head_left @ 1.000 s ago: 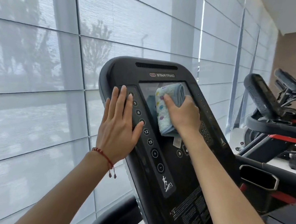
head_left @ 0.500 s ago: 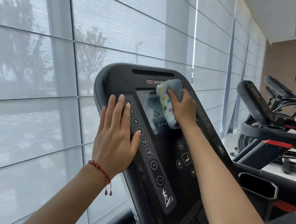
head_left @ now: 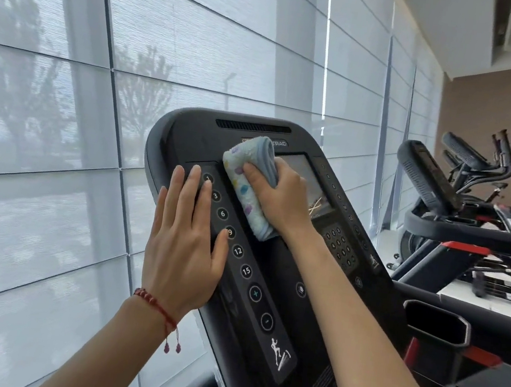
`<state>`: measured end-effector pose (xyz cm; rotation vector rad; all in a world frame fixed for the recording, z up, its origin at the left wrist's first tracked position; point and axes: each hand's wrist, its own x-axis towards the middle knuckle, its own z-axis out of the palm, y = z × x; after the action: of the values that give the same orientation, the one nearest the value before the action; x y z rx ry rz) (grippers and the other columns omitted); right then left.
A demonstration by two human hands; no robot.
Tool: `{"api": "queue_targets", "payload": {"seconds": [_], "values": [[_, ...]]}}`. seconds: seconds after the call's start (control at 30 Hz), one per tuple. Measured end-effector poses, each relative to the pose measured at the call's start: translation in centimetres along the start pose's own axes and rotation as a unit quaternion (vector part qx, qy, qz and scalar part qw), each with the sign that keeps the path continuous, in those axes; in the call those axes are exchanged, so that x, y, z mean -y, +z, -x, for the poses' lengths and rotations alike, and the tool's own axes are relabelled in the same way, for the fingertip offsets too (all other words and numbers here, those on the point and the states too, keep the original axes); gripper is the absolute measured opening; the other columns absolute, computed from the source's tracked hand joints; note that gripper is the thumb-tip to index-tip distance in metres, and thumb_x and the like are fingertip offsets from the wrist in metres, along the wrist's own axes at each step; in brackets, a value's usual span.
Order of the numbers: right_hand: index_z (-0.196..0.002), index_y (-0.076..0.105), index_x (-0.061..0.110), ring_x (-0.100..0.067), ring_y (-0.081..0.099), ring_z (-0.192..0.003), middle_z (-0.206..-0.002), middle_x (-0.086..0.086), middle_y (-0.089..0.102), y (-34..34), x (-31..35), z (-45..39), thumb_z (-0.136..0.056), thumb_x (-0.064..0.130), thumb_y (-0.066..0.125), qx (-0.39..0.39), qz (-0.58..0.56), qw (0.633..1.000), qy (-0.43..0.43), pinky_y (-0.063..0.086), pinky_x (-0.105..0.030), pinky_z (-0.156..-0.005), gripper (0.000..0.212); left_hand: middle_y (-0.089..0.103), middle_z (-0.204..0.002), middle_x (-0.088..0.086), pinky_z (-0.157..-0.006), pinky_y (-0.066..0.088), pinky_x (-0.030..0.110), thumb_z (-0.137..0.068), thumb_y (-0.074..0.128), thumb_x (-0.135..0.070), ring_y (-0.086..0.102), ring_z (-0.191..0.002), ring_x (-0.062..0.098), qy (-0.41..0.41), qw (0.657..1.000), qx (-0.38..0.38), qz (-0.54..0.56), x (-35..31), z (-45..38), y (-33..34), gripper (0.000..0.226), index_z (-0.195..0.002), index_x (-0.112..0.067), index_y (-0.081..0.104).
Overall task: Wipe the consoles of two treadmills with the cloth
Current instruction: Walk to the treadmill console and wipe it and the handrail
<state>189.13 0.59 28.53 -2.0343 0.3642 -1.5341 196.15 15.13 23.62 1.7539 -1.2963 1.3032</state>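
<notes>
The right hand [head_left: 279,196], fingers gripping the folded pale-blue spotted terry cloth [head_left: 250,186], has slid leftward off the screen. The left hand [head_left: 184,242] stays flat, fingers wide, on the black plastic treadmill console [head_left: 190,133]; bare panel lies above its fingertips

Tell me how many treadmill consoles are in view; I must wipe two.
2: the near console under both hands, and a second console to its right. Machines behind may hide more.

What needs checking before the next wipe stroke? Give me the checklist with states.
1. Cloth folded and pressed on the near console: ok.
2. Right hand grip on cloth: ok.
3. Left hand flat, bracing the console's left edge: ok.
4. Left fingers clear of number buttons: not ok, they cover the top ones.
5. Screen wiped clean: cannot tell.
6. Second treadmill console wiped: cannot tell.
</notes>
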Motion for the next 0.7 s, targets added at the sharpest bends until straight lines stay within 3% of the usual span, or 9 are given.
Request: {"api": "queue_targets", "payload": {"seconds": [0.17, 0.27, 0.5, 0.7], "values": [[-0.079, 0.058, 0.003, -0.019, 0.053, -0.064, -0.072, -0.009, 0.061, -0.9, -1.7, -1.5, -0.085, 0.037, 0.063, -0.030, 0.003, 0.999, -0.008, 0.037, -0.016, -0.055, 0.036, 0.029, -0.147, 0.023, -0.113, 0.016, 0.046, -0.088, 0.034, -0.032, 0.016, -0.140, 0.035, 0.001, 1.000, 0.000, -0.001, 0.0, 0.0, 0.0, 0.064, -0.135, 0.011, 0.039], [-0.079, 0.056, 0.007, -0.018, 0.053, -0.066, -0.070, -0.004, 0.058, -1.8, -3.8, -2.9, -0.085, 0.041, 0.061, -0.050, 0.019, 0.998, 0.018, 0.038, -0.024, -0.056, 0.035, 0.029, -0.147, 0.023, -0.113, 0.015, 0.046, -0.088, 0.033, -0.033, 0.016, -0.140, 0.035, 0.003, 1.000, 0.002, -0.003, 0.1, 0.1, 0.0, 0.063, -0.135, 0.010, 0.039], [-0.090, 0.059, 0.005, -0.020, 0.050, -0.076, -0.082, -0.005, 0.058, -3.9, -8.1, -5.8, -0.089, 0.041, 0.056, -0.094, 0.045, 0.991, 0.088, 0.026, -0.021, -0.057, 0.036, 0.029, -0.147, 0.022, -0.113, 0.015, 0.046, -0.089, 0.033, -0.033, 0.014, -0.140, 0.035, 0.006, 1.000, 0.003, -0.006, 0.1, 0.1, 0.1, 0.063, -0.135, 0.010, 0.040], [-0.095, 0.061, 0.002, -0.026, 0.054, -0.088, -0.098, -0.018, 0.065, -4.7, -9.6, -6.7, -0.091, 0.044, 0.052, -0.117, 0.055, 0.982, 0.136, 0.030, -0.025, -0.067, 0.043, 0.029, -0.147, 0.022, -0.113, 0.014, 0.045, -0.089, 0.033, -0.033, 0.015, -0.140, 0.035, 0.007, 1.000, 0.009, -0.014, 0.2, 0.0, 0.0, 0.063, -0.134, 0.010, 0.040]]}}
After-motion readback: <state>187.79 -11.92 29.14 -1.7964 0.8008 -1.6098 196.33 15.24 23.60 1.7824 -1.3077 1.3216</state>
